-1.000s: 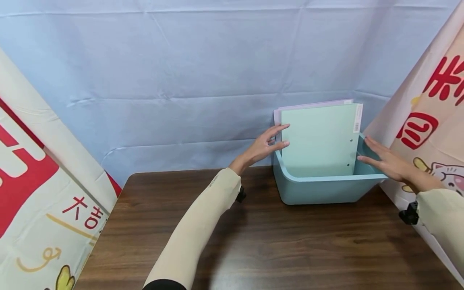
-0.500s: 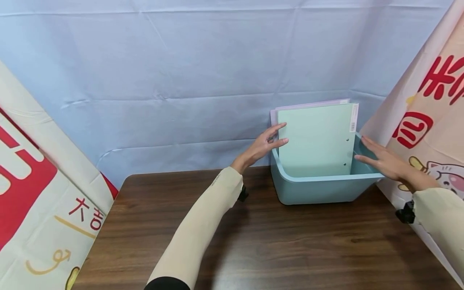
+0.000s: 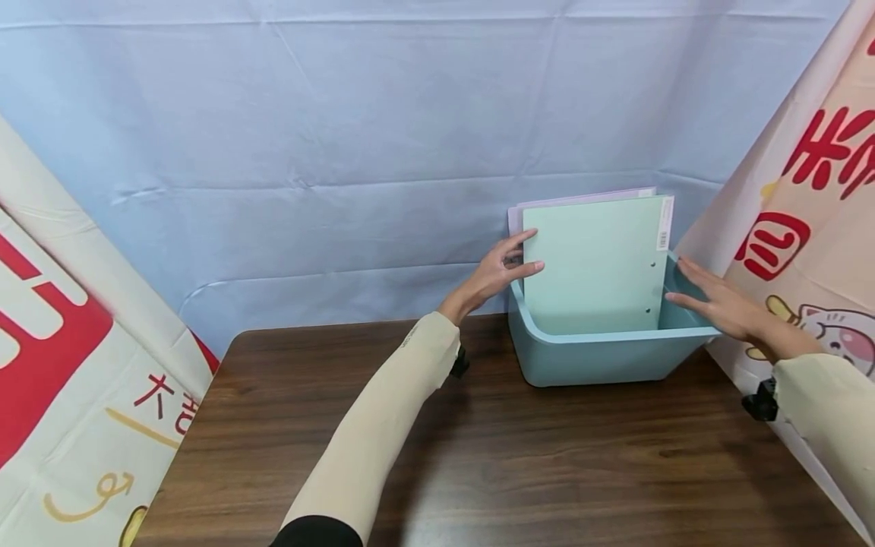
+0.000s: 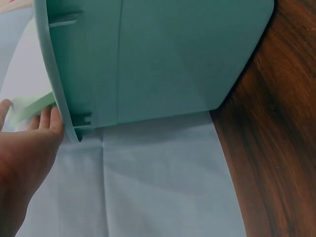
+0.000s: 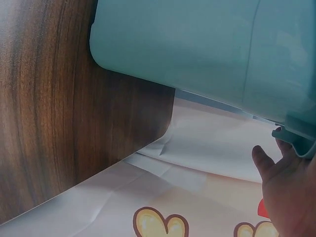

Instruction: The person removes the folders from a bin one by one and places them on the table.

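Observation:
A mint-green folder [image 3: 595, 266] stands upright in a blue-green plastic bin [image 3: 601, 361], with a lilac folder [image 3: 514, 221] behind it. The folders' lower parts are hidden by the bin's front wall. At the green folder's left edge is my left hand [image 3: 488, 275], index finger and thumb extended against it. In the left wrist view this hand's fingertips [image 4: 55, 118] lie beside the bin's rim [image 4: 49, 69]. My right hand [image 3: 731, 308] is spread at the bin's right end. The right wrist view shows that hand [image 5: 291, 190] under the rim's lip [image 5: 296, 140], holding nothing.
The bin stands at the back right of a dark wooden table [image 3: 437, 456]. A pale blue cloth [image 3: 342, 152] hangs close behind it. Printed cloths hang at the left [image 3: 61, 365] and right [image 3: 820, 197], the right one close to the bin.
The head view has shifted slightly, so bin and folders appear a little further left. Both hands keep nearly the same places at the folder and the bin.

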A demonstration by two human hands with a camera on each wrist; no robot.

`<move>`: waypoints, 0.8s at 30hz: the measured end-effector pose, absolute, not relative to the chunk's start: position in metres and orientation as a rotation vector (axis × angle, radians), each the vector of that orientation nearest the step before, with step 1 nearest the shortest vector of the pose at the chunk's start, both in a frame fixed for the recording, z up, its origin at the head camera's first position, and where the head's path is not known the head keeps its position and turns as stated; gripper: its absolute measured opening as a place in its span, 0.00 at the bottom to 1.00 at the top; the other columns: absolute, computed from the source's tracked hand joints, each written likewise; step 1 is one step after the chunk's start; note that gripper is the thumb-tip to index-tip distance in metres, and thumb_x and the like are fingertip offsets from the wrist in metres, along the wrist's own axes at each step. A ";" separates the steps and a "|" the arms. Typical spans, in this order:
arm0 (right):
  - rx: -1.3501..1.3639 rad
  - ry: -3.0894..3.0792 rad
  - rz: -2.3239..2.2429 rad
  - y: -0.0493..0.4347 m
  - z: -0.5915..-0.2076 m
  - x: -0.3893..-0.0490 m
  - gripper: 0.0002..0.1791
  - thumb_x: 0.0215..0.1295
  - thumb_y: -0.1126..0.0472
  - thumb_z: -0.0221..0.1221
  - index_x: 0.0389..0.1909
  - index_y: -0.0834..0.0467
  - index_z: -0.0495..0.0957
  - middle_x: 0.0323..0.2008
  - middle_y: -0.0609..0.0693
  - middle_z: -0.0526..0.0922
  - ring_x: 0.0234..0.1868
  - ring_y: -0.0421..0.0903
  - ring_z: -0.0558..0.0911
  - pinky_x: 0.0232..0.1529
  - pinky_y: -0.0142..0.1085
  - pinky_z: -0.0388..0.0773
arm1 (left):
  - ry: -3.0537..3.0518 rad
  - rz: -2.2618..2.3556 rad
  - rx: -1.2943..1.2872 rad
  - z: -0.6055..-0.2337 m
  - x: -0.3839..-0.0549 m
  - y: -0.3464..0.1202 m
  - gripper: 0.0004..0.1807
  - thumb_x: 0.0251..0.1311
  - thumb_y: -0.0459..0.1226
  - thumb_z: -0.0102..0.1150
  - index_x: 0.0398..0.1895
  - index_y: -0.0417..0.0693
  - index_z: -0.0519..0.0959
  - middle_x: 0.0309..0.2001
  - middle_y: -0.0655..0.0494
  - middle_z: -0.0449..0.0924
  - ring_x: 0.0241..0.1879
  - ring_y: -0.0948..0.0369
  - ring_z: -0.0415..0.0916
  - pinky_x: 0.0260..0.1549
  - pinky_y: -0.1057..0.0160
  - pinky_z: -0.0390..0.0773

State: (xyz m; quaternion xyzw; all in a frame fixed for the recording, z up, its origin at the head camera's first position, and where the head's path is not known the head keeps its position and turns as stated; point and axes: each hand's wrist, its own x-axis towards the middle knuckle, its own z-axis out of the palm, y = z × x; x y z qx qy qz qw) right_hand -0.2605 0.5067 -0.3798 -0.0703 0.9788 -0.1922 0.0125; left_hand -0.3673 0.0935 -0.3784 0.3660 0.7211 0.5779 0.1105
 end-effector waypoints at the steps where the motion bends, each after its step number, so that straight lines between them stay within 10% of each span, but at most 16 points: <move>1: -0.219 3.050 -0.603 0.507 -0.380 -0.261 0.45 0.74 0.41 0.45 0.78 0.52 0.30 0.77 0.61 0.29 0.74 0.69 0.34 0.60 0.77 0.33 | 2.108 1.703 1.080 -0.380 -0.370 0.095 0.38 0.62 0.54 0.60 0.75 0.74 0.56 0.72 0.74 0.53 0.68 0.61 0.61 0.60 0.53 0.70; 8: -0.227 3.049 -0.629 0.506 -0.379 -0.259 0.45 0.74 0.43 0.46 0.78 0.53 0.30 0.77 0.63 0.30 0.74 0.70 0.34 0.60 0.77 0.33 | 2.121 1.692 1.123 -0.380 -0.376 0.106 0.39 0.57 0.56 0.65 0.72 0.80 0.59 0.62 0.68 0.69 0.55 0.65 0.71 0.52 0.59 0.75; 15: -0.225 3.052 -0.615 0.506 -0.382 -0.262 0.44 0.74 0.43 0.46 0.78 0.52 0.31 0.77 0.61 0.30 0.75 0.68 0.34 0.60 0.77 0.34 | 2.199 1.639 1.172 -0.379 -0.380 0.118 0.40 0.55 0.56 0.67 0.71 0.82 0.59 0.69 0.87 0.53 0.71 0.78 0.46 0.68 0.50 0.60; 24: -0.190 3.049 -0.606 0.505 -0.381 -0.262 0.45 0.73 0.42 0.45 0.78 0.52 0.30 0.77 0.61 0.29 0.74 0.69 0.34 0.59 0.77 0.35 | 2.213 1.634 1.214 -0.373 -0.380 0.128 0.41 0.52 0.52 0.71 0.70 0.78 0.63 0.67 0.86 0.57 0.69 0.79 0.49 0.69 0.55 0.59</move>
